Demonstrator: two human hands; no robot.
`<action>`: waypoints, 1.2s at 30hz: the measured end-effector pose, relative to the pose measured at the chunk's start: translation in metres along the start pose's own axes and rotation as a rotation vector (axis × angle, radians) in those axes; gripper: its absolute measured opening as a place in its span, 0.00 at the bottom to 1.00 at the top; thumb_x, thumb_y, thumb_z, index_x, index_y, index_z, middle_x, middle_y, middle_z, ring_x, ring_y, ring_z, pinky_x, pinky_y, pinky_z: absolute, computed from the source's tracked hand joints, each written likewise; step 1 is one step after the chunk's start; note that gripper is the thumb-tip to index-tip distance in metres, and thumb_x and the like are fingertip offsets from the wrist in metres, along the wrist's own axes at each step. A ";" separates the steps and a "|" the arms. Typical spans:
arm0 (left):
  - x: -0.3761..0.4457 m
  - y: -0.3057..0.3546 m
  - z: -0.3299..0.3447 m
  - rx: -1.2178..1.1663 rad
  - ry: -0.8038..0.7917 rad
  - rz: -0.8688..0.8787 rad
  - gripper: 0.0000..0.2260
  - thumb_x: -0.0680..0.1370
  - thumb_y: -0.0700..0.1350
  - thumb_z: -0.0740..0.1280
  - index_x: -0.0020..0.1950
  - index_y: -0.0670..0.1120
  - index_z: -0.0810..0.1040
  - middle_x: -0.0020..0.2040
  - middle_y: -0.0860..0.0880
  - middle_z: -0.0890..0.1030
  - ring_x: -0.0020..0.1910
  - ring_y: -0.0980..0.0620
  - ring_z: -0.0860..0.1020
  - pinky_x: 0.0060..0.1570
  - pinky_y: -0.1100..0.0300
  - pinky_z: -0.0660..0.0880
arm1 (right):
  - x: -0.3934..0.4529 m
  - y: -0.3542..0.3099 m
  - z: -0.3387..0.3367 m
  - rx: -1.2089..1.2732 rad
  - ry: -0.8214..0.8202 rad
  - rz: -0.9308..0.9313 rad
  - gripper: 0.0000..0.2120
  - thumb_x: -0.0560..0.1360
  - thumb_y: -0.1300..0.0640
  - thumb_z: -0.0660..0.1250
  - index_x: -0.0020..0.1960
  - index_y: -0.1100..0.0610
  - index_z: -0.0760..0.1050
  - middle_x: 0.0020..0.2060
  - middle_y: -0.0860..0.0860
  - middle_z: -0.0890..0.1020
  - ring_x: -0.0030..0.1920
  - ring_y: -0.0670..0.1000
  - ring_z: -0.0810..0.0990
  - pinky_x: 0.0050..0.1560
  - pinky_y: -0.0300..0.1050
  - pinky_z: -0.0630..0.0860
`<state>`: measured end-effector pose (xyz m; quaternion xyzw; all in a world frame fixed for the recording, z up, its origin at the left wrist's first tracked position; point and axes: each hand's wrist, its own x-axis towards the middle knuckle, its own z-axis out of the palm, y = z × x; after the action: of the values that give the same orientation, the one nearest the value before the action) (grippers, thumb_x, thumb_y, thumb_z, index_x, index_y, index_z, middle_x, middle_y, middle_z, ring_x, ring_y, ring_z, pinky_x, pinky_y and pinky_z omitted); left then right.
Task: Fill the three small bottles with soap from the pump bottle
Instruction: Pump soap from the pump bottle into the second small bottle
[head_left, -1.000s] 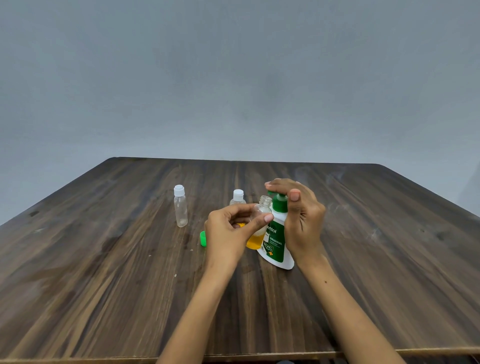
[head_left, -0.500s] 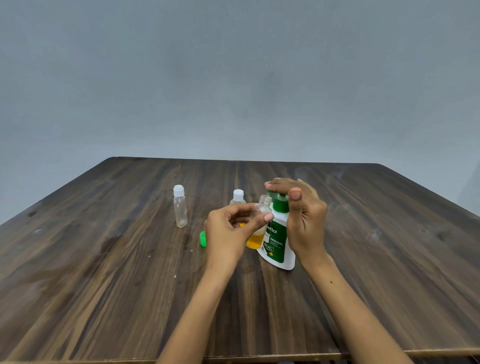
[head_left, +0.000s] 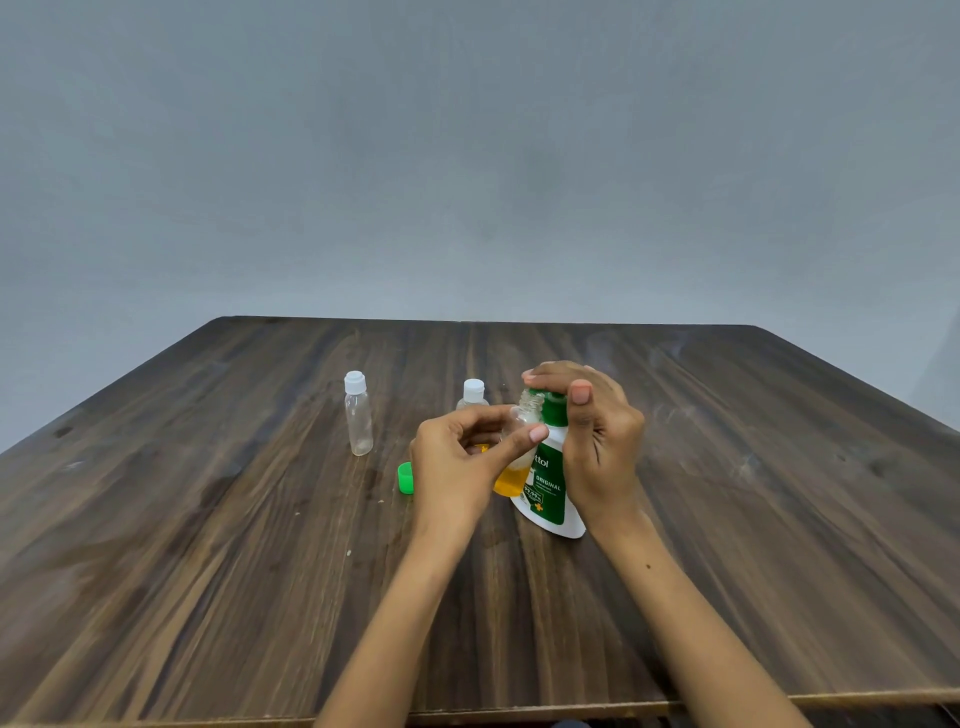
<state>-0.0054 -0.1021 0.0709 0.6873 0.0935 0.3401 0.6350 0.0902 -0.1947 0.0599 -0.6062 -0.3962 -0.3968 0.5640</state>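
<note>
An uncapped small clear bottle (head_left: 519, 447), partly filled with yellow-orange soap at its base, is held near the middle of the wooden counter (head_left: 208, 545), its threaded neck brought up just beside the green pump head of the pump bottle (head_left: 548, 488). This small bottle is pinched by the left hand (head_left: 460, 467), the thumb laid across its front and the fingers curled behind it. The white pump bottle with its green label is seen tilted, its base resting on the counter. Its top is covered by the right hand (head_left: 592, 441), with the fingers curved over the pump head and the thumb pointed upward against the green collar. A green cap (head_left: 405, 477) is seen lying on the counter just left of the left hand. A second small bottle (head_left: 472, 395) with a white cap is partly hidden behind the left hand; its contents cannot be told. Farther left, well apart from the hands, a third small clear bottle (head_left: 358, 413) with a white cap is seen standing upright and looking empty. A plain grey wall (head_left: 467, 156) is seen behind the counter.
</note>
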 end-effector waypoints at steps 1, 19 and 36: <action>0.000 0.000 0.000 0.002 -0.001 -0.002 0.13 0.61 0.52 0.78 0.44 0.52 0.84 0.42 0.50 0.86 0.46 0.51 0.84 0.51 0.54 0.81 | -0.002 0.000 0.001 0.013 0.008 0.002 0.30 0.84 0.45 0.47 0.46 0.62 0.82 0.46 0.50 0.84 0.51 0.49 0.82 0.53 0.63 0.74; 0.000 0.000 -0.001 -0.017 0.006 0.006 0.13 0.59 0.53 0.77 0.42 0.55 0.83 0.42 0.52 0.86 0.45 0.54 0.84 0.47 0.61 0.81 | 0.001 0.004 -0.002 -0.006 -0.003 0.006 0.31 0.84 0.44 0.47 0.46 0.61 0.83 0.46 0.48 0.84 0.50 0.49 0.82 0.53 0.62 0.74; 0.000 0.000 -0.004 0.008 0.013 0.012 0.10 0.65 0.47 0.79 0.42 0.55 0.83 0.42 0.52 0.86 0.45 0.55 0.84 0.47 0.62 0.80 | 0.000 0.006 -0.001 -0.017 -0.008 -0.002 0.30 0.83 0.43 0.48 0.46 0.60 0.83 0.46 0.49 0.84 0.50 0.50 0.83 0.53 0.60 0.74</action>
<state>-0.0073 -0.0990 0.0705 0.6880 0.0950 0.3480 0.6297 0.0953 -0.1963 0.0580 -0.6122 -0.3955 -0.3984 0.5568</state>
